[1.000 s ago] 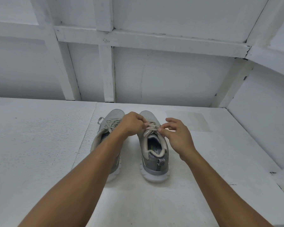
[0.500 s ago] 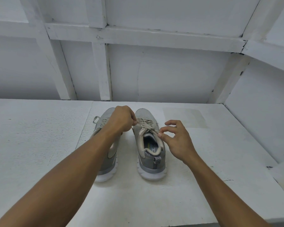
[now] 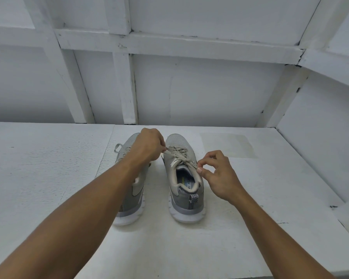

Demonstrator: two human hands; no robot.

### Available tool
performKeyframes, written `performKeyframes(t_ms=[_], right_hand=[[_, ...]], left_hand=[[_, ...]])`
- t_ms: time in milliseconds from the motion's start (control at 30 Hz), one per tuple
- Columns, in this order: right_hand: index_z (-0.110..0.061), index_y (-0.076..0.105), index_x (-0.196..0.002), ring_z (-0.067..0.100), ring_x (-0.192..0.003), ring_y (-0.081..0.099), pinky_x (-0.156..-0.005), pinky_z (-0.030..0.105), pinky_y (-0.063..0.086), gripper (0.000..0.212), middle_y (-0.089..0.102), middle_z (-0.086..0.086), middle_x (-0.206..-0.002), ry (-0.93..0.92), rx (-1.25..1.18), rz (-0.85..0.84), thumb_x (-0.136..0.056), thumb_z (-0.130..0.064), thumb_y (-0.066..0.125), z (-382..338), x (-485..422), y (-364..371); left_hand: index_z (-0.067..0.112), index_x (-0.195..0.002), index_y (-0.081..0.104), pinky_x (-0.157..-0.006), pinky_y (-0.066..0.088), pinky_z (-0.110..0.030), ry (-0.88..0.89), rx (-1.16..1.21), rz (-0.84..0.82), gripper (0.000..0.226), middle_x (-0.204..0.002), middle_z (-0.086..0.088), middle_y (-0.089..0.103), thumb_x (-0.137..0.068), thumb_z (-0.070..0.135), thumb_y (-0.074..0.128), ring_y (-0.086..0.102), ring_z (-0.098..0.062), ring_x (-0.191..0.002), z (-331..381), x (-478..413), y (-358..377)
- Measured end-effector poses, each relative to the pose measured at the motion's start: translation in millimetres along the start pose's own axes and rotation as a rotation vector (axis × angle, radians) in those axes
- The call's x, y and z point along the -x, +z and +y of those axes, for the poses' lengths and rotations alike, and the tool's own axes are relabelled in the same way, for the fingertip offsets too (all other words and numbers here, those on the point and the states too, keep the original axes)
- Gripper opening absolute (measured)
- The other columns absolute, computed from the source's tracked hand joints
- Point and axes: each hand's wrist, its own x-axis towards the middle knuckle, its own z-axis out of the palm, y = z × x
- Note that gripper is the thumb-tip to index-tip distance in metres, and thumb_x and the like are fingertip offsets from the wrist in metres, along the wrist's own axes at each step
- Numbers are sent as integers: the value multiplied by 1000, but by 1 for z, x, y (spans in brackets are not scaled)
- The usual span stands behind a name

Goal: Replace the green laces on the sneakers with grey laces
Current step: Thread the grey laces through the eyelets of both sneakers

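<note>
Left hand (image 3: pixel 147 146) pinches 1 lace (image 3: pixel 179 156) end, right hand (image 3: pixel 220 174) pinches it by the shoe (image 3: pixel 184 190) collar; lace looks soft, light, limp, best gripped near the tip.

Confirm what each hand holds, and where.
Both hold the pale lace of the sneaker on the right. Left hand pinches a strand at the lacing's left side; right hand pinches a strand by the collar's right edge.

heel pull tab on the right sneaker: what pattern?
Black-and-white zigzag stripes on the heel pull tab, clearest in the head view.
</note>
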Motion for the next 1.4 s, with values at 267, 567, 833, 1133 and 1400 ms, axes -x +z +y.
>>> performKeyframes(t_ms=[267,567,833,1133,1400], right_hand=[[-24,65,-87,10,-115,38,-90,25,26,8,51,-13,-109,72,-99,-122,-93,-21,63,1,1,-8],[-22,58,-83,3,-65,51,-65,18,44,13,60,-8,-75,3,-56,-84,-95,-22,59,-5,2,-8],[-16,52,-78,7,-56,43,-54,20,36,17,58,1,-67,-117,142,-142,-95,-16,53,-7,7,-8],[-13,52,-80,9,-57,38,-54,21,33,17,57,3,-69,-123,194,-171,-96,-18,51,-9,6,-11],[-15,52,-83,9,-59,41,-55,21,34,16,58,2,-71,-105,212,-184,-98,-20,49,-7,5,-13]], left_hand=[[12,-92,77,-77,52,-29,8,0,14,10,-96,-10,72,-84,17,75,66,-23,-87,-2,-6,4],[12,-101,74,-63,47,-19,139,-106,-189,15,-75,-1,68,-86,13,71,60,-12,-62,-2,-10,-7],[16,-88,74,-74,55,-35,236,-294,-48,21,-96,-7,67,-86,1,58,65,-27,-85,-3,-15,-5],[14,-87,73,-74,55,-35,242,-285,-26,21,-93,-8,68,-86,1,57,64,-27,-84,-9,-17,-3],[14,-90,73,-72,53,-33,250,-305,-4,20,-96,-9,68,-87,3,57,64,-27,-85,-8,-18,-2]])
